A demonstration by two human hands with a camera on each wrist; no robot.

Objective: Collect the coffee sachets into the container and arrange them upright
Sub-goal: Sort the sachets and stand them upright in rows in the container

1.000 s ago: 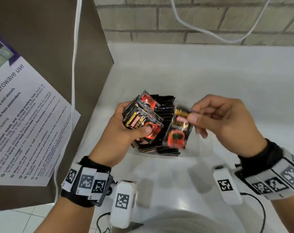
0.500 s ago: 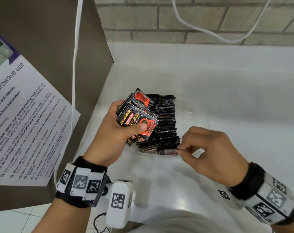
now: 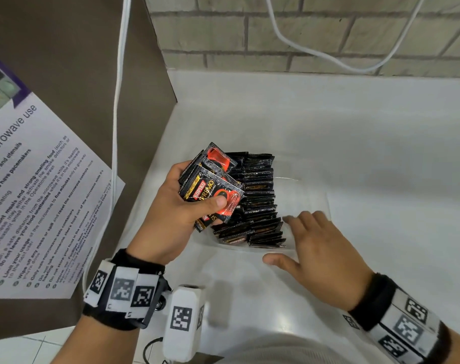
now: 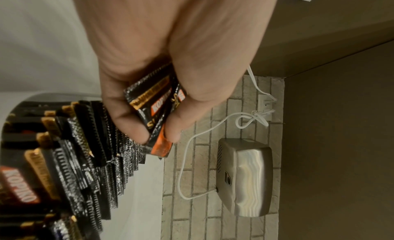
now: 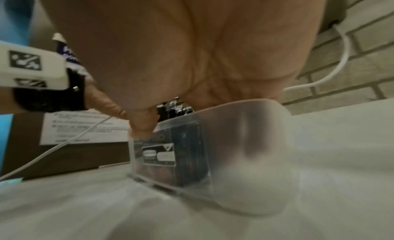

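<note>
My left hand [image 3: 205,190] grips a fanned bundle of black-and-red Kopiko coffee sachets [image 3: 213,195] just above the left side of a clear plastic container [image 3: 313,198]. A row of sachets [image 3: 257,200] stands on edge inside it. My right hand [image 3: 281,240] is spread, holds nothing, and hovers at the container's near right corner. In the right wrist view its thumb [image 5: 140,124] rests on the container [image 5: 245,142] rim. The left wrist view shows my left hand [image 4: 157,130] pinching the sachet bundle [image 4: 153,109] beside the standing row [image 4: 85,151].
The container sits on a white counter [image 3: 355,143] against a brick wall [image 3: 276,35]. A white cable [image 3: 118,101] hangs at the left beside a brown panel with a microwave notice [image 3: 39,206]. A metal box [image 4: 245,176] is mounted on the wall.
My right hand carried one sachet down to the near end of the row, let it go, and now lies open to the right. The left hand barely moved.
</note>
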